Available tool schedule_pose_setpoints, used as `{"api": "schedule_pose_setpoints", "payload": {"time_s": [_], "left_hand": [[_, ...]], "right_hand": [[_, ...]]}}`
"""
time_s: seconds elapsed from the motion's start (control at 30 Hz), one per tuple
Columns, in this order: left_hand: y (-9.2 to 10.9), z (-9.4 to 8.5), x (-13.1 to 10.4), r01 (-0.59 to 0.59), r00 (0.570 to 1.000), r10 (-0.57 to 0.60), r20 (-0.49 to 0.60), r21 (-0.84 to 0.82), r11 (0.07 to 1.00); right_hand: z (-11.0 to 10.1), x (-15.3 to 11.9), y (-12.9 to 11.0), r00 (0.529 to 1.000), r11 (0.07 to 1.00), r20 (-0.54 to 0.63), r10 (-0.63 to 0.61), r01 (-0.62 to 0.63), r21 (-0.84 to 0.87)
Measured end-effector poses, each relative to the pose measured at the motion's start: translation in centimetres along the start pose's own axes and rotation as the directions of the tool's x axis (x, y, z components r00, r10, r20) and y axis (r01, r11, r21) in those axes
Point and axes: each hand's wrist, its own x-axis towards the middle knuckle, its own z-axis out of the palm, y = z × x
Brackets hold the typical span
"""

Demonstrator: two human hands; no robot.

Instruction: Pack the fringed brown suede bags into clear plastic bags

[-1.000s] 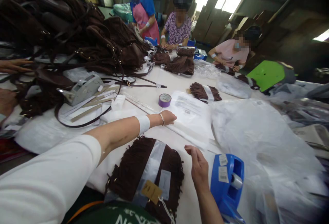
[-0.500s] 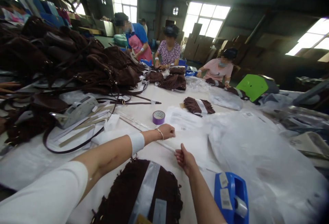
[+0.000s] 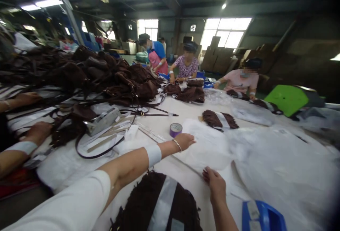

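My left hand [image 3: 185, 142] reaches across the table, its fingers pinched at the edge of a thin clear plastic bag [image 3: 209, 149]. To the right and nearer, my right hand [image 3: 214, 181] has curled fingers at the bag's near edge. A dark brown fringed bag [image 3: 140, 199] with a pale wrap band [image 3: 163, 202] around it lies below my left forearm. Just behind my left wrist stands a purple tape roll [image 3: 175, 129].
A blue tape dispenser [image 3: 262, 217] is at the lower right, beside plastic sheets [image 3: 287, 160]. Brown bags [image 3: 87, 68] are heaped at the left, with a grey dispenser [image 3: 103, 121]. Another person's hands [image 3: 38, 132] are at far left; three people work across the table.
The view has turned left and up, bringing another person's arms further into view. The plastic under my hands now looks more spread out and raised.
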Motion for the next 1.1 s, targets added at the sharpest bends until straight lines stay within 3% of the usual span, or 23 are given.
{"api": "schedule_pose_setpoints", "payload": {"time_s": [0.07,0.13,0.17,0.2,0.23,0.27,0.3,0.33,0.37,0.4,0.47,0.53,0.6,0.63,0.7,0.73,0.77,0.8,0.83,0.87,0.9,0.97,1.1], "left_hand": [[0.6,-0.4,0.0,0.002,0.999,-0.003,-0.036,-0.021,1.0],[1.8,-0.5,-0.5,-0.045,0.997,0.042,-0.065,-0.046,0.998],[2.6,-0.6,-0.9,-0.078,0.994,0.073,-0.084,-0.055,0.995],[3.5,-0.7,-1.5,-0.111,0.989,0.104,-0.102,-0.063,0.992],[4.3,-0.9,-2.2,-0.145,0.983,0.137,-0.124,-0.061,0.988],[5.2,-1.0,-2.9,-0.183,0.974,0.175,-0.146,-0.043,0.982],[5.9,-1.2,-3.6,-0.225,0.961,0.221,-0.166,-0.01,0.974],[6.6,-1.5,-4.2,-0.273,0.945,0.275,-0.178,0.036,0.961],[7.0,-1.8,-4.9,-0.324,0.925,0.335,-0.179,0.088,0.942],[7.1,-2.1,-5.4,-0.372,0.905,0.392,-0.167,0.138,0.918],[6.3,-3.0,-6.5,-0.416,0.892,0.441,-0.102,0.201,0.887],[4.0,-4.2,-7.9,-0.338,0.933,0.356,-0.049,0.222,0.915],[0.8,-5.0,-10.1,-0.141,0.984,0.159,-0.086,0.187,0.972],[-0.7,-5.2,-11.4,-0.016,0.989,0.033,-0.144,0.121,0.993],[-3.0,-4.8,-14.1,0.227,0.929,-0.268,-0.255,-0.179,0.957],[-3.6,-4.2,-15.3,0.309,0.87,-0.434,-0.234,-0.429,0.849],[-3.9,-3.3,-16.2,0.346,0.808,-0.573,-0.136,-0.678,0.649],[-3.9,-2.2,-16.8,0.345,0.762,-0.648,0.013,-0.854,0.389],[-3.7,-1.1,-17.0,0.324,0.741,-0.652,0.161,-0.936,0.137],[-3.5,0.1,-16.9,0.304,0.74,-0.615,0.272,-0.951,-0.056],[-3.3,1.2,-16.5,0.293,0.748,-0.572,0.338,-0.94,-0.173],[-3.3,3.0,-15.5,0.3,0.768,-0.51,0.387,-0.921,-0.247],[-4.4,4.9,-14.6,0.376,0.799,-0.365,0.478,-0.871,-0.317]], "right_hand": [[-0.8,-2.9,-1.0,0.989,0.996,0.116,0.087,-0.085,-0.023],[-1.3,-6.1,-3.4,0.945,0.994,0.311,0.105,-0.09,-0.061],[-1.4,-7.6,-5.0,0.91,0.997,0.413,0.04,-0.006,-0.083],[-1.5,-8.7,-6.7,0.9,0.983,0.424,-0.094,0.153,-0.106],[-1.6,-9.6,-8.4,0.893,0.919,0.361,-0.269,0.35,-0.181],[-1.8,-10.0,-9.8,0.85,0.79,0.28,-0.445,0.52,-0.325],[-2.0,-10.0,-11.0,0.788,0.616,0.246,-0.565,0.601,-0.509],[-2.3,-9.6,-11.7,0.739,0.434,0.258,-0.622,0.6,-0.672],[-2.6,-9.1,-12.1,0.726,0.279,0.302,-0.618,0.561,-0.779],[-3.1,-8.4,-12.0,0.743,0.17,0.348,-0.572,0.522,-0.836],[-4.1,-7.5,-11.1,0.786,0.085,0.387,-0.482,0.482,-0.872],[-5.2,-7.6,-9.4,0.788,0.109,0.343,-0.512,0.456,-0.884],[-6.0,-8.6,-7.4,0.758,0.211,0.196,-0.623,0.404,-0.89],[-6.2,-9.2,-6.3,0.742,0.323,0.074,-0.666,0.377,-0.868],[-5.7,-10.4,-4.0,0.761,0.638,-0.197,-0.618,0.339,-0.691],[-5.1,-10.8,-2.9,0.797,0.797,-0.307,-0.521,0.325,-0.509],[-4.3,-10.9,-1.9,0.847,0.915,-0.364,-0.388,0.308,-0.261],[-3.4,-10.7,-1.1,0.898,0.961,-0.357,-0.257,0.277,0.006],[-2.5,-10.2,-0.5,0.939,0.943,-0.304,-0.161,0.237,0.235],[-1.7,-9.6,-0.1,0.966,0.896,-0.234,-0.106,0.195,0.399],[-0.9,-9.0,0.2,0.984,0.854,-0.159,-0.082,0.151,0.498],[0.3,-7.9,0.4,0.998,0.85,-0.02,-0.064,0.065,0.523],[0.8,-8.1,1.2,0.984,0.978,0.176,0.002,-0.039,0.207]]}}
